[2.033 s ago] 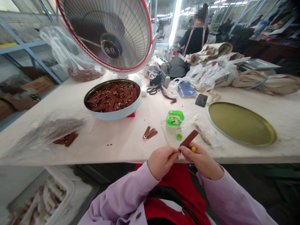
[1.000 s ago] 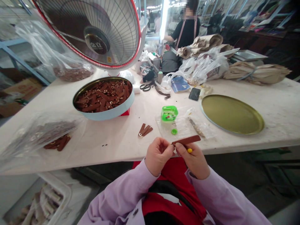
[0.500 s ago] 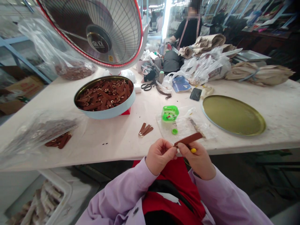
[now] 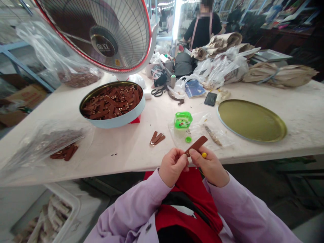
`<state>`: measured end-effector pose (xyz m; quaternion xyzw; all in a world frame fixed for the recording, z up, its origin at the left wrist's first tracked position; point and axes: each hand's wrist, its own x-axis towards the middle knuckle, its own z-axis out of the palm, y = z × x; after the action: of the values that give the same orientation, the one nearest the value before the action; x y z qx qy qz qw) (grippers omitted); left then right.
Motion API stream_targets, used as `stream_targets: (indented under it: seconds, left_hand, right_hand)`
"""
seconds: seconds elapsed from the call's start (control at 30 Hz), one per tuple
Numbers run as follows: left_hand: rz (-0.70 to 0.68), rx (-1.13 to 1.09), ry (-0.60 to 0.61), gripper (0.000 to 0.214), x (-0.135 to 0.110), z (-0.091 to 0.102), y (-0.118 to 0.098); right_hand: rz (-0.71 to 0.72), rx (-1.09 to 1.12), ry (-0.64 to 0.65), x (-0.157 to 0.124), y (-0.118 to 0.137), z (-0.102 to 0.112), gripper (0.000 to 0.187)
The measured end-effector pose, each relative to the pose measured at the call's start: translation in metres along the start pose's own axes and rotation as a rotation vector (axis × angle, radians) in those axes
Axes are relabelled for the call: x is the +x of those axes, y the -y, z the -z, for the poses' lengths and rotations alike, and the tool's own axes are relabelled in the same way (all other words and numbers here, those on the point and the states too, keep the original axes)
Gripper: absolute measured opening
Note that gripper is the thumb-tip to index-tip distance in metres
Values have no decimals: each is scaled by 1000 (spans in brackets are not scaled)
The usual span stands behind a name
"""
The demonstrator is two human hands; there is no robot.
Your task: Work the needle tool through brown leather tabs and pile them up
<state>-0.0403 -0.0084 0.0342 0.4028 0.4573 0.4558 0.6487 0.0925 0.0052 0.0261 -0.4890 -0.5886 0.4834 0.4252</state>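
Between my two hands, just over the table's front edge, is a brown leather strap (image 4: 198,143) with a small metal ring at its lower end. My left hand (image 4: 170,166) pinches that ring end between thumb and fingertips. My right hand (image 4: 211,168) is closed on the strap, its thumb lying on the lower part. A yellow rounded tip (image 4: 204,155) sticks out from the right fingers; the rest of that item is hidden. Beyond my hands lie several loose brown straps (image 4: 157,138) with a metal ring, a green cap (image 4: 188,139) and a green plastic container (image 4: 183,120).
A round tin (image 4: 116,116) full of brown straps stands left of centre under a large fan (image 4: 103,40). A gold lid (image 4: 251,119) lies right. Plastic bags (image 4: 43,141), scissors (image 4: 157,92) and paper bundles (image 4: 278,75) surround. A person (image 4: 202,30) stands behind the table.
Both hands have shifted slightly left and up in view. The strap's free end now tilts more steeply upward, its broad face turned more toward me. The person behind has turned.
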Motion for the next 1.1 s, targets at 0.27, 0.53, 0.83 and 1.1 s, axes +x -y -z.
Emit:
stream_targets:
  seconds: [0.27,0.53,0.83,1.1]
  left_hand:
    - [21,-13,-35,22,7,0,9]
    - [74,55,-14,25,22,4,16]
    - [123,-53,-8,26,29,3,21]
    - [83,-43,-116,25,48,20,40]
  right_hand:
    - [21,-142,45,10,-5,3,21]
    - [98,-404,-51,11,-12,5,16]
    - [-33,-78,51,26,-20,9,25]
    - [12,58,-473,53,-54,51,42]
